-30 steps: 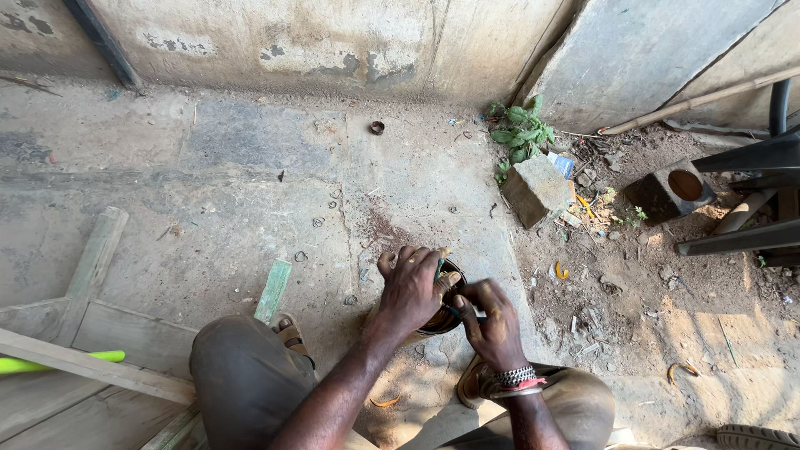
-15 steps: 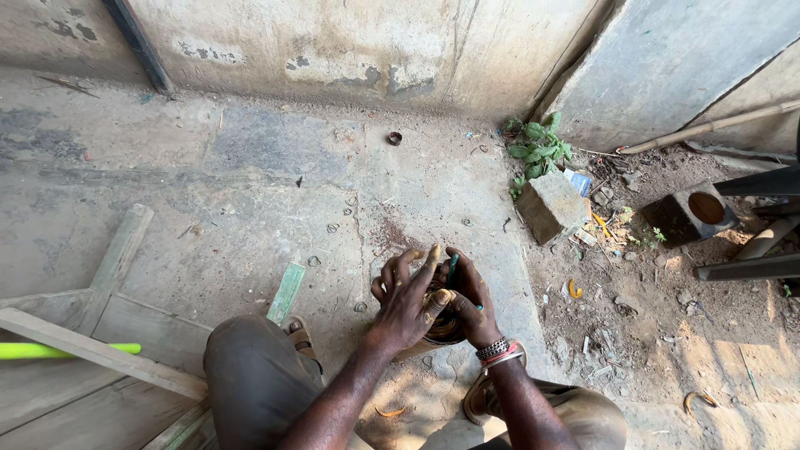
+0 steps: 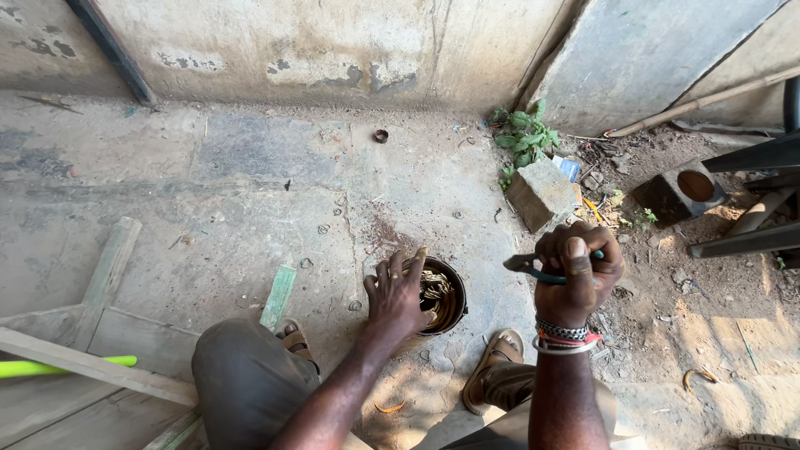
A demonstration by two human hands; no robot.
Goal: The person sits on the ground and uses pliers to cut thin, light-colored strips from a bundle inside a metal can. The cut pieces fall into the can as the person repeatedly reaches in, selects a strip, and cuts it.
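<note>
Left hand [image 3: 398,293] steadies tin of nails [image 3: 437,296] w/ spread fingers; right hand [image 3: 575,271], apart, fists round pliers [image 3: 533,267], jaws pointing left.

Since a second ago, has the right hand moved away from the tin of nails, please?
Yes. The right hand, gripping pliers, has lifted off the dark tin and now sits to its right, nearer the stone block. The left hand rests on the tin's rim.
</note>
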